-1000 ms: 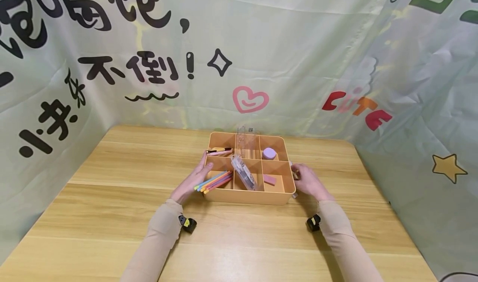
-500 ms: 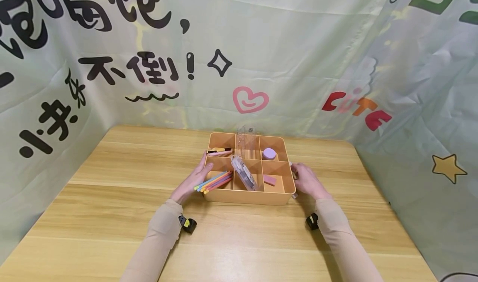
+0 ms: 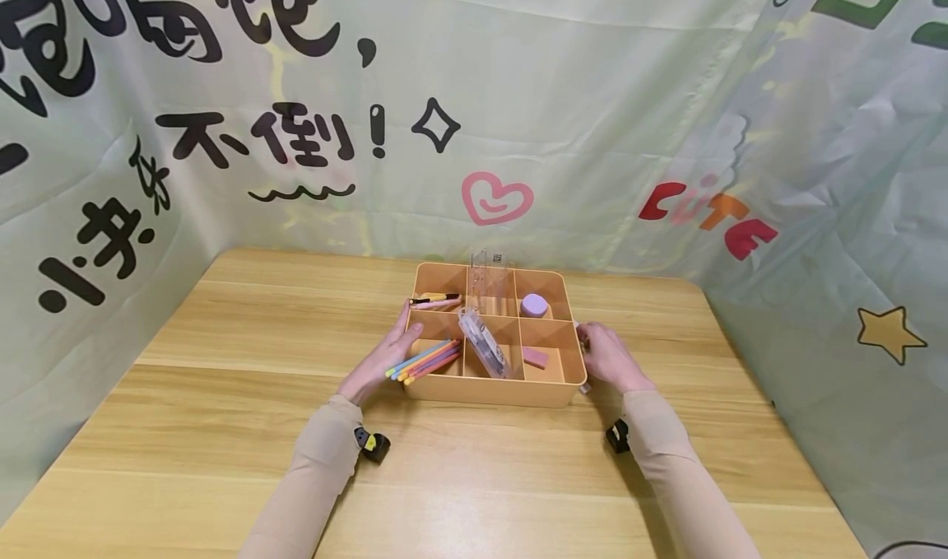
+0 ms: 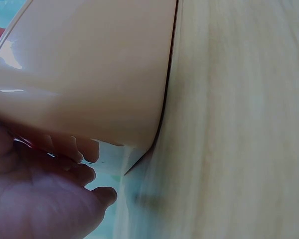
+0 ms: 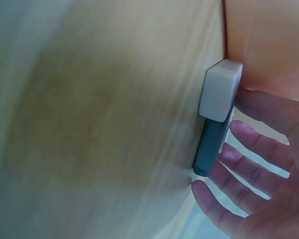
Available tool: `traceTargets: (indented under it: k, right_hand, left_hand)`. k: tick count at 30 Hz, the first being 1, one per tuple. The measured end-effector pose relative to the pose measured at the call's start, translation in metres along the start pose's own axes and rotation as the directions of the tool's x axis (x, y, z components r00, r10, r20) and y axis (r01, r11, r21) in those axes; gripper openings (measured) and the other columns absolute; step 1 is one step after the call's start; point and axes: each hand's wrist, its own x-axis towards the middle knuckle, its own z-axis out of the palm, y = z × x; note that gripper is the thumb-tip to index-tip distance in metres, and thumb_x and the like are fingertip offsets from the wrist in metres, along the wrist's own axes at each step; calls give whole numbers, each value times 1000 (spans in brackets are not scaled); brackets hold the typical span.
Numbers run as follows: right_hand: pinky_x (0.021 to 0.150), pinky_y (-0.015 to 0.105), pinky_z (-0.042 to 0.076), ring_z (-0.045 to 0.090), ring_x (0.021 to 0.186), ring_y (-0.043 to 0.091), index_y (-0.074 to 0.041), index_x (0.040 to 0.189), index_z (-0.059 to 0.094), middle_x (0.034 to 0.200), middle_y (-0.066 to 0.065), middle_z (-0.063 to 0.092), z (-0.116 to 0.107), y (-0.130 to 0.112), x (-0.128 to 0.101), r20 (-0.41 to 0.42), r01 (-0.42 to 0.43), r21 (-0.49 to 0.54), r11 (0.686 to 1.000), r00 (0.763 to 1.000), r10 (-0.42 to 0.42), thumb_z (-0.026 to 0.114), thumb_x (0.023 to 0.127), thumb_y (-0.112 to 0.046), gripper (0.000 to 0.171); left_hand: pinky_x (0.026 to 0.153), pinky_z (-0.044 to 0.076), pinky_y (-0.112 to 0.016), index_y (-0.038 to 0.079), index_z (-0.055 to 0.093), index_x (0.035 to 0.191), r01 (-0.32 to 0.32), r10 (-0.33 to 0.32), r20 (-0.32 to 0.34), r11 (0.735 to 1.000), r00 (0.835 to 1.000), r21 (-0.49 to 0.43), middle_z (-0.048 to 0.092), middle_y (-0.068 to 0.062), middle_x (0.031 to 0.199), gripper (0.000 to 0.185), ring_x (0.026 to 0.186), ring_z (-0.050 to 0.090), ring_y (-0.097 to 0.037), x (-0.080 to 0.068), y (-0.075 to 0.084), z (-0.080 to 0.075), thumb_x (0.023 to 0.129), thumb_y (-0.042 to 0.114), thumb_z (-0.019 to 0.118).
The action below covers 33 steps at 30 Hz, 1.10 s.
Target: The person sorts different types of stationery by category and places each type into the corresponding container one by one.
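Note:
In the head view, a tan six-compartment organizer [image 3: 489, 390] sits on the table between both hands. My left hand [image 3: 381, 361] rests along its left wall, with the thumb at the rim. In the left wrist view the fingers [image 4: 84, 174] lie loosely beside the glossy wall. At the organizer's right side is my right hand [image 3: 611, 357], its fingers extended. The right wrist view shows these fingertips [image 5: 202, 191] by a white block [image 5: 222, 92] and a dark grey bar [image 5: 207, 149] lying against the wall. Whether the bar and block are one object, I cannot tell.
The organizer holds colored pens [image 3: 425, 361], a clear case [image 3: 483, 343], a pink block [image 3: 535, 356], a round purple item [image 3: 533, 305], slim pens [image 3: 435, 300] and an upright clear plastic piece [image 3: 489, 283]. Printed fabric [image 3: 592, 114] surrounds the wooden table [image 3: 474, 477].
My right wrist and forearm have shifted slightly to the left. My left hand and the organizer stay in place.

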Motion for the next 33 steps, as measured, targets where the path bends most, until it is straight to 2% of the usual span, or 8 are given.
traceTargets:
  k: [6, 9, 15, 24, 28, 33]
  right_hand:
    - [70, 41, 47, 57, 78, 24, -1, 96, 69, 85, 12, 64, -2, 1, -1, -21, -27, 20, 999, 999, 28, 67, 83, -3, 14]
    - [71, 40, 46, 56, 78, 24, 1, 98, 70, 83, 12, 63, -4, 1, -2, -41, -47, 43, 998, 998, 48, 67, 81, -2, 18]
    - [81, 47, 53, 65, 85, 28, 3, 101, 72, 93, 17, 72, -8, 0, -9, -86, -71, 83, 994, 993, 78, 73, 82, -8, 23]
    - [86, 50, 58, 71, 90, 33, 3, 104, 71, 102, 23, 74, -16, -4, -21, -116, -114, 184, 976, 984, 137, 74, 87, -12, 23]
    - [85, 45, 57, 71, 92, 32, 3, 106, 71, 104, 23, 73, -19, -6, -25, -143, -139, 206, 969, 975, 170, 73, 88, -15, 26]
    - [83, 34, 53, 68, 94, 30, 1, 108, 70, 105, 20, 72, -22, -8, -29, -191, -154, 245, 957, 960, 203, 73, 88, -20, 28]
  left_hand:
    - [126, -8, -59, -2, -16, 157, 2, -2, 9, 1000, 1000, 3, -18, -26, 165, 66, 154, -15, -46, 1, 0, 0, 111, 22, 24]
    - [126, -7, -59, 0, -16, 157, 5, -5, 12, 1000, 1000, 4, -18, -25, 165, 66, 154, -15, -45, 1, 0, 0, 111, 24, 24]
    - [126, -7, -58, 3, -17, 158, 17, -17, 17, 1000, 1000, 3, -18, -22, 167, 66, 155, -14, -43, 0, 1, -1, 112, 27, 24]
    - [126, -6, -59, 6, -18, 159, 49, -49, 16, 999, 999, 6, -18, -20, 167, 66, 155, -14, -42, -1, 1, -1, 112, 30, 23]
    - [126, -6, -59, 7, -19, 158, 58, -58, 21, 998, 998, 9, -19, -20, 167, 67, 155, -14, -42, -1, 1, -1, 112, 31, 23]
    - [126, -7, -59, 5, -18, 158, 50, -51, 18, 999, 999, 13, -19, -21, 167, 67, 155, -15, -43, 0, 1, -1, 112, 30, 23]
